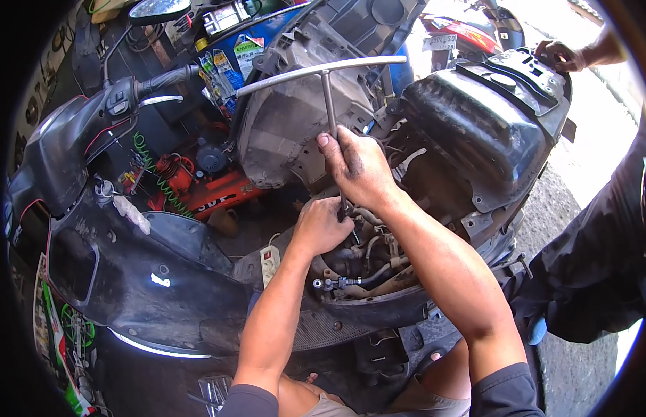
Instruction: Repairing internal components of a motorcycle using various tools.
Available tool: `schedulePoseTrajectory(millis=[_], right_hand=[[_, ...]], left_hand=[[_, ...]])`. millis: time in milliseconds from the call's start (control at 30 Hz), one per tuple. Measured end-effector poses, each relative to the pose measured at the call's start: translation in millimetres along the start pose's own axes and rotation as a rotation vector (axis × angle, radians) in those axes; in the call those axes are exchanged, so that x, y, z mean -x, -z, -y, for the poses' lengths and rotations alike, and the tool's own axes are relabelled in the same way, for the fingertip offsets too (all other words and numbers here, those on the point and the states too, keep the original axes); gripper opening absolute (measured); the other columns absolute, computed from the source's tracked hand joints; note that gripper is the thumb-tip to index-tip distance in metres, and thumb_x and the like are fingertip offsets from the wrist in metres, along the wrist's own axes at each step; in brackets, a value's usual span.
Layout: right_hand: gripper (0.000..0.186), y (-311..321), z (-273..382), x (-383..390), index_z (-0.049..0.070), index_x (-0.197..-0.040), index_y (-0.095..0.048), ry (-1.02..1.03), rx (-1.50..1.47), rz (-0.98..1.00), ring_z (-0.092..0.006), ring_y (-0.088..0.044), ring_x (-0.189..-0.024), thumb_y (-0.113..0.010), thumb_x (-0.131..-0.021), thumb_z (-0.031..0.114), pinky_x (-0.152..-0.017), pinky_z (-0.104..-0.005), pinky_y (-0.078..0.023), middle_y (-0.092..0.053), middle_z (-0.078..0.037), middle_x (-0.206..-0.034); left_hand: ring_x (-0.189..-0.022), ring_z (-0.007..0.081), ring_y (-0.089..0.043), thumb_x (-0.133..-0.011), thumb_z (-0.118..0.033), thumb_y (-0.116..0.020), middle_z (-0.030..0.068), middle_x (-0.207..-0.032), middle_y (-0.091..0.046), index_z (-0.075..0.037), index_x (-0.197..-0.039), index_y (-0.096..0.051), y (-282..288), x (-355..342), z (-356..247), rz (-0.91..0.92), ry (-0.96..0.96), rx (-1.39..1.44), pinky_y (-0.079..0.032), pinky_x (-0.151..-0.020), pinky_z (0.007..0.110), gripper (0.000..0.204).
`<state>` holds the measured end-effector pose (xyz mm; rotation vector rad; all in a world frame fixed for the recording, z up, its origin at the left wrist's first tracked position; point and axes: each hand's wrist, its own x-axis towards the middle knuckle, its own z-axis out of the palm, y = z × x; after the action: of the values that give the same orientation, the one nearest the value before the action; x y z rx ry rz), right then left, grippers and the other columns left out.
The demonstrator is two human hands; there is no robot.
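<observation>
A long metal T-handle wrench (326,92) stands nearly upright over the open engine bay of a dark motor scooter (198,285). My right hand (357,165) is closed round its shaft below the crossbar. Lower down, my left hand (321,226) is closed on the same shaft. The tool's lower end goes down among hoses and engine parts (368,254), where its tip is hidden. Beside my left wrist, a small metal fitting with a blue part (334,283) sits on a hose at the bay's near edge.
The storage bucket (288,132) leans upright behind my hands. To the right lies the black fuel tank (469,118). Another person's hand (562,55) rests at the scooter's tail. A red compressor (222,191) stands beyond the footboard; the handlebar (166,80) is at left.
</observation>
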<state>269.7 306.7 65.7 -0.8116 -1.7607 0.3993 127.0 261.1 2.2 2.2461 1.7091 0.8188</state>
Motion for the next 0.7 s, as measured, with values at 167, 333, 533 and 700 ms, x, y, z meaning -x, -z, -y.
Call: schedulePoseTrajectory(millis=[167, 333, 533, 700], right_hand=[[0.035, -5, -5, 0, 0.002, -0.086, -0.055, 0.064, -0.107, -0.100, -0.0472, -0.064, -0.068, -0.056, -0.104, 0.032, -0.062, -0.0545, -0.049, -0.060, -0.024, -0.064], [0.034, 7, 0, -1, 0.003, -0.086, -0.055, 0.029, -0.152, -0.167, -0.0463, -0.064, -0.066, -0.056, -0.104, 0.032, -0.059, -0.0521, -0.048, -0.060, -0.023, -0.063], [0.033, 19, 2, -4, 0.002, -0.087, -0.057, 0.017, -0.248, -0.302, -0.0416, -0.064, -0.059, -0.056, -0.105, 0.029, -0.056, -0.0462, -0.047, -0.061, -0.020, -0.061], [0.032, 12, 5, -7, 0.000, -0.091, -0.061, -0.007, -0.384, -0.423, -0.0221, -0.064, -0.057, -0.054, -0.107, 0.028, -0.056, -0.0383, -0.048, -0.063, -0.012, -0.063]], left_hand=[[-0.095, 0.0435, -0.069, -0.076, -0.019, -0.069, 0.0281, -0.094, -0.071, 0.004, -0.098, -0.072, -1, -2, 1, 0.036, -0.025, -0.020, -0.055, -0.086, 0.047, 0.031], [-0.095, 0.0444, -0.068, -0.080, -0.017, -0.068, 0.0306, -0.092, -0.070, 0.006, -0.096, -0.070, -5, -5, 1, 0.045, 0.011, -0.069, -0.054, -0.087, 0.050, 0.029], [-0.088, 0.0449, -0.069, -0.086, -0.018, -0.067, 0.0287, -0.088, -0.069, 0.006, -0.096, -0.066, -9, -6, 0, -0.039, -0.023, -0.028, -0.053, -0.080, 0.048, 0.026], [-0.083, 0.0402, -0.068, -0.086, -0.017, -0.067, 0.0247, -0.085, -0.068, 0.005, -0.089, -0.064, 2, 4, 13, -0.208, -0.011, 0.090, -0.052, -0.078, 0.045, 0.022]])
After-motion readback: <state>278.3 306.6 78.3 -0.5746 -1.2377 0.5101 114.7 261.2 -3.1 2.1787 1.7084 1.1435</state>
